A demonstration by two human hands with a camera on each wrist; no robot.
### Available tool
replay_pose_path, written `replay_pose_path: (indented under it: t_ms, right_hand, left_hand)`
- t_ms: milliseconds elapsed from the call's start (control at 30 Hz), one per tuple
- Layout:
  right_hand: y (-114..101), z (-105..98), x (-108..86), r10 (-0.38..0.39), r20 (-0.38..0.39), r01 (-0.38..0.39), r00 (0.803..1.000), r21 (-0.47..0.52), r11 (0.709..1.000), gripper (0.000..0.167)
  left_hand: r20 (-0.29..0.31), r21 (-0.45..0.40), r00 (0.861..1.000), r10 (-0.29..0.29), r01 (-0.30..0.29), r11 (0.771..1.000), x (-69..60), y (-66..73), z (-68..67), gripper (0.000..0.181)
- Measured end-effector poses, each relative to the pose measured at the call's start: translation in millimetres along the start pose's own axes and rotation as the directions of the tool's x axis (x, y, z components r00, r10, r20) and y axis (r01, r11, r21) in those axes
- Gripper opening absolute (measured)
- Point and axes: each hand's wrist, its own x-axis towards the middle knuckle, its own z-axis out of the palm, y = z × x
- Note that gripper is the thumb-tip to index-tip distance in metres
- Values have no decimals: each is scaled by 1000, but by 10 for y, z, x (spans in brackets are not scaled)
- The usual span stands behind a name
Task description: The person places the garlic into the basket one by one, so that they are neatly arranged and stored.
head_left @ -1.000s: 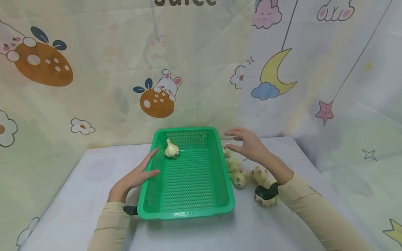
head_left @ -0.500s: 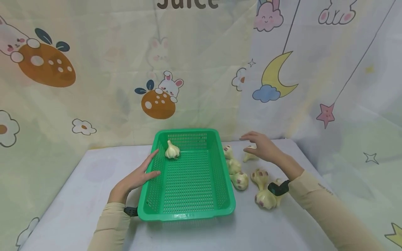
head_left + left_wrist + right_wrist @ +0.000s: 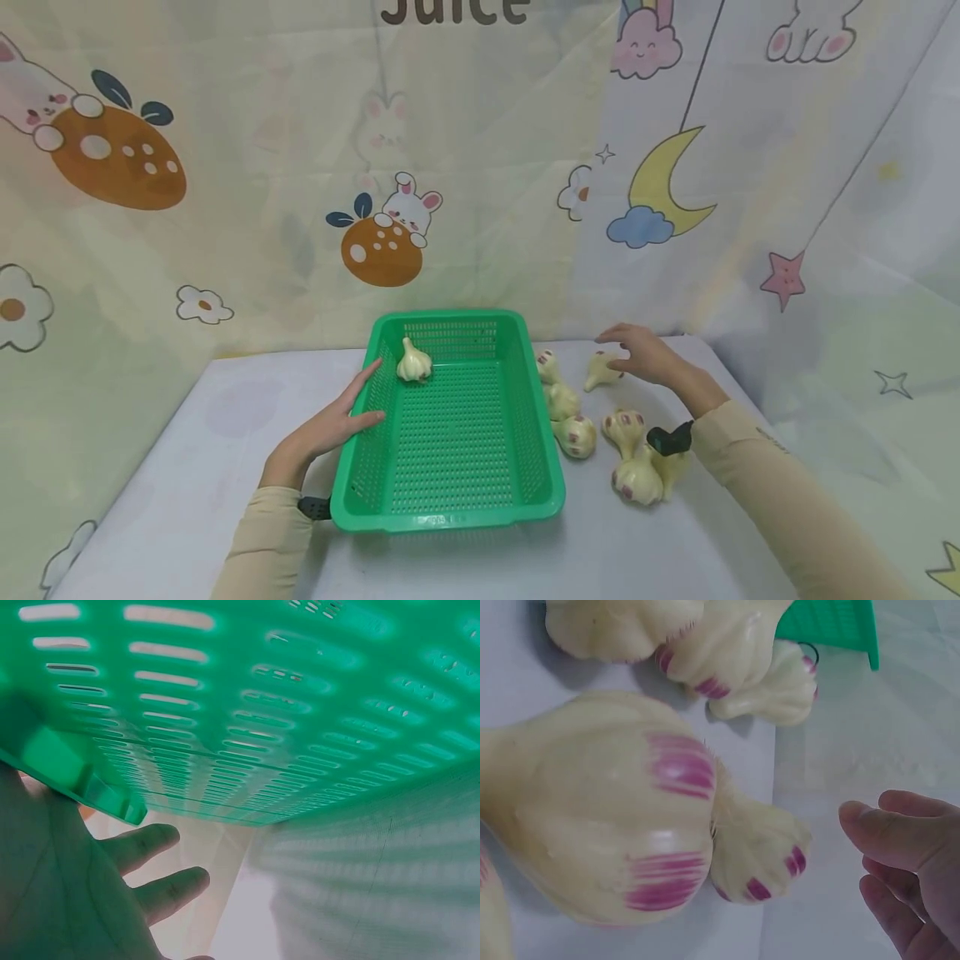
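A green slotted plastic basket (image 3: 450,523) stands on the white table, with one garlic bulb (image 3: 414,363) in its far left corner. My left hand (image 3: 322,429) rests on the basket's left rim, thumb and forefinger over the edge. In the left wrist view, other fingers (image 3: 169,892) stretch out straight below the rim. My right hand (image 3: 647,357), fingers apart and slightly bent, hovers beside a garlic bulb (image 3: 600,370) at the back right. The right wrist view shows the hand (image 3: 915,862) holding nothing, with a gap between it and the nearest bulb (image 3: 757,851).
Several garlic bulbs lie right of the basket: a row (image 3: 576,437) along its side and a cluster (image 3: 637,477) nearer the front, partly under the right wrist. A printed cloth (image 3: 480,208) hangs behind the table (image 3: 247,433).
My right hand has moved right and slightly down, from beside the basket's far right corner to the back garlic bulb. My left hand stays at the rim.
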Motion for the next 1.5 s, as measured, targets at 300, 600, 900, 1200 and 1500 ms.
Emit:
replay_pose_path:
  t_ms: [300,600,900,1200,1500]
  right_hand:
    - [115,48,30,13,81,-11,997,-23,1000,47]
    - [155,121,80,-37,108,43,993,-52,998,46]
    - [154,160,114,-94,132,102,987,-54,993,40]
    - [204,194,86,-25,151,27,988,-10,1000,50]
    - [224,200,141,14,179,-10,984,-20,1000,52]
  left_hand:
    - [3,3,1000,2,-2,1000,-10,17,19,79]
    - [2,5,1000,-11,11,1000,-20,16,15,79]
    - [3,5,1000,-13,13,1000,-7,26,15,79]
    - [3,13,1000,-18,18,1000,-14,33,11,79]
    - [5,19,1000,-16,16,1000,-7,-6,-11,78]
